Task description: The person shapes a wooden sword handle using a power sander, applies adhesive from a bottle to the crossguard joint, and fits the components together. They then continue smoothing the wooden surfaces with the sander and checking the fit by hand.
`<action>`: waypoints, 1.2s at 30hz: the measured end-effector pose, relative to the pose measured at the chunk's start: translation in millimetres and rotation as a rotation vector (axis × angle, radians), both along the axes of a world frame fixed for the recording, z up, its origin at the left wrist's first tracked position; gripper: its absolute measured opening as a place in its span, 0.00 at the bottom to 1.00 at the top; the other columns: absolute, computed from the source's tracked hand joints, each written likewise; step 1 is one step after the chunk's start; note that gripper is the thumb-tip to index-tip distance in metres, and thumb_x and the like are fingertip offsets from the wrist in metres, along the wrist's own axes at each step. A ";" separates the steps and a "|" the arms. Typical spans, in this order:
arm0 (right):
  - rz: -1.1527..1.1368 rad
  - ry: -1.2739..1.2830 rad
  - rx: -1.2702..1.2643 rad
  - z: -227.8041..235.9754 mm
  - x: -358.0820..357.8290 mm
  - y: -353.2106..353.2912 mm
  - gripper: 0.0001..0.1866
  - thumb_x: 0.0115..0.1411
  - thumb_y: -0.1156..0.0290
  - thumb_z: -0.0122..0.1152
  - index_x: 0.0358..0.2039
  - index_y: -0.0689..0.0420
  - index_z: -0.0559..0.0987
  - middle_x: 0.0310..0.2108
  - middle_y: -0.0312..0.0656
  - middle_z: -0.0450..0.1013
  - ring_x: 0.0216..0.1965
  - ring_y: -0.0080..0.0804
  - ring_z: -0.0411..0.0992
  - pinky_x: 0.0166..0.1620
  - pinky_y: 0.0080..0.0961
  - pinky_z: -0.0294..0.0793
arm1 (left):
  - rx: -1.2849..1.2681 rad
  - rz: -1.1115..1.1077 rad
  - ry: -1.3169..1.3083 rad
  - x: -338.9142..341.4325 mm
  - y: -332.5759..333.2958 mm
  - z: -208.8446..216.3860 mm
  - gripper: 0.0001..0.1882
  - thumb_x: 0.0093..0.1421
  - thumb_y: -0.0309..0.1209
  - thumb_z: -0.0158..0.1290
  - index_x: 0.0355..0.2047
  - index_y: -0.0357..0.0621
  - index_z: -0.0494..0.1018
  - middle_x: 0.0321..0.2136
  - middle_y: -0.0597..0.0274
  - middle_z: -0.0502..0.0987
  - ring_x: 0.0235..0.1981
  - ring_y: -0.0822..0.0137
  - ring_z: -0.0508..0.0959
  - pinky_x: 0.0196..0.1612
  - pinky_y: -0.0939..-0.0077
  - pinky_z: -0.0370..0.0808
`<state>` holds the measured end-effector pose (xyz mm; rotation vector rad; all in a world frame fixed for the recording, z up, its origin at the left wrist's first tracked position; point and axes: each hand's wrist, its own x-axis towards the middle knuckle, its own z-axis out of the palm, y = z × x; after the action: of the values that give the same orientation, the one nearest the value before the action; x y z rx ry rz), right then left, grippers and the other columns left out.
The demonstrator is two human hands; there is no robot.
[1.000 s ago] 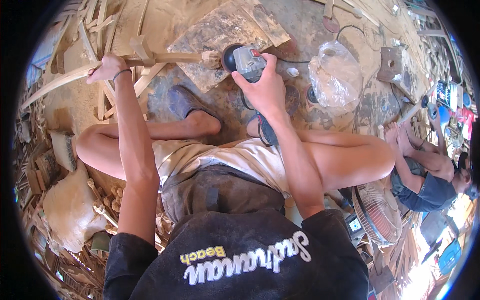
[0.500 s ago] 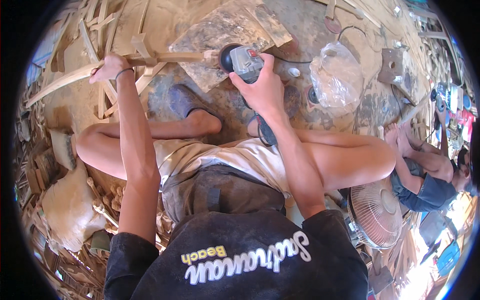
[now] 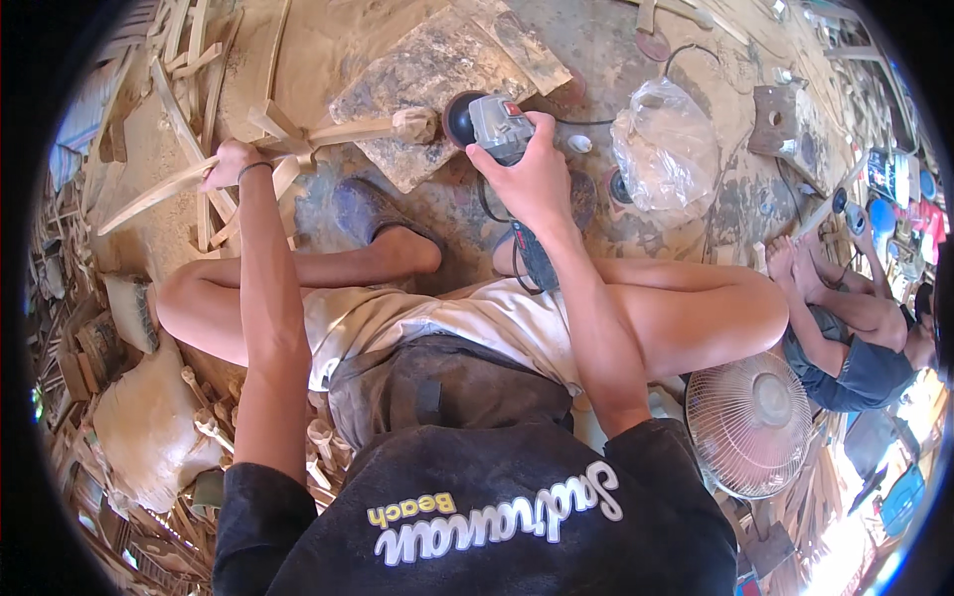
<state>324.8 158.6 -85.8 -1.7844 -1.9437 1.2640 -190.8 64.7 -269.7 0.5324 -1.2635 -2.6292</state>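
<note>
My left hand is closed around a long, curved pale wooden piece, with a rounded knob at its right end and a cross-shaped joint near my fingers. My right hand grips the grey head of an angle grinder; its dark body hangs back toward my wrist. On the grinder's left side, the round sanding disc stands beside the knob with a narrow gap showing. Beneath the knob lies a dusty, worn board on the floor.
A clear plastic bag lies right of the grinder, whose cord runs behind it. Wooden strips lie at the far left. A caged fan stands by my right knee. Another person sits at the right edge, holding a power tool.
The wooden piece has shifted toward the right at its left end and turned, its knob now showing more fully. The grinder has moved slightly right, away from the knob.
</note>
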 end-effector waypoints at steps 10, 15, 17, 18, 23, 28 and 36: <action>0.099 0.064 0.038 -13.3 -11.9 -3.3 0.43 0.53 0.45 0.73 0.58 0.59 0.64 0.40 0.62 0.81 0.44 0.62 0.80 0.48 0.50 0.78 | 0.382 0.069 -0.035 -18.5 -19.4 -17.1 0.30 0.67 0.65 0.38 0.54 0.65 0.76 0.57 0.79 0.75 0.57 0.72 0.66 0.69 0.71 0.58; 0.034 -0.045 -0.031 -8.8 0.4 2.0 0.42 0.53 0.47 0.76 0.58 0.58 0.66 0.43 0.61 0.80 0.46 0.59 0.80 0.49 0.46 0.78 | 0.031 -0.023 -0.165 20.9 1.7 -41.3 0.29 0.65 0.67 0.42 0.50 0.66 0.79 0.54 0.80 0.75 0.52 0.73 0.67 0.65 0.74 0.60; 0.051 0.006 -0.027 -5.2 -8.4 -1.4 0.42 0.53 0.47 0.76 0.58 0.58 0.66 0.43 0.61 0.80 0.46 0.58 0.80 0.49 0.45 0.78 | 0.428 0.032 -0.104 -16.0 -18.1 -44.8 0.26 0.65 0.67 0.42 0.46 0.68 0.78 0.49 0.82 0.75 0.50 0.75 0.66 0.63 0.73 0.61; 0.058 0.045 -0.017 -3.5 -12.6 -3.8 0.42 0.53 0.47 0.76 0.58 0.58 0.67 0.43 0.61 0.81 0.46 0.58 0.80 0.50 0.45 0.78 | 0.736 0.063 -0.068 -32.0 -27.1 -47.8 0.25 0.65 0.67 0.42 0.44 0.69 0.78 0.47 0.83 0.75 0.48 0.76 0.66 0.62 0.73 0.61; 0.010 0.051 0.057 -16.6 -3.0 -4.6 0.41 0.52 0.47 0.75 0.57 0.58 0.67 0.42 0.63 0.80 0.45 0.63 0.79 0.49 0.49 0.77 | 0.449 -0.165 0.040 2.2 1.5 -35.3 0.17 0.67 0.63 0.44 0.26 0.77 0.58 0.32 0.87 0.66 0.41 0.82 0.65 0.60 0.74 0.59; -0.083 0.006 0.057 -19.6 14.7 2.6 0.40 0.52 0.47 0.76 0.56 0.58 0.68 0.41 0.61 0.81 0.46 0.60 0.80 0.50 0.47 0.77 | -0.618 -0.025 0.093 73.9 34.5 40.1 0.19 0.56 0.15 0.50 0.41 0.49 0.56 0.40 0.62 0.59 0.37 0.69 0.66 0.45 0.66 0.74; -0.244 0.232 0.024 7.1 22.8 17.1 0.38 0.54 0.56 0.78 0.55 0.64 0.68 0.32 0.44 0.80 0.28 0.28 0.79 0.34 0.28 0.77 | -0.431 -0.285 0.291 84.9 37.2 149.5 0.23 0.52 0.07 0.39 0.40 0.47 0.50 0.34 0.50 0.63 0.19 0.62 0.67 0.18 0.67 0.70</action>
<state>347.6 175.7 -78.7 -1.7142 -1.5595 1.2913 -105.9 101.9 -120.2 -0.1021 -1.8353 -2.4002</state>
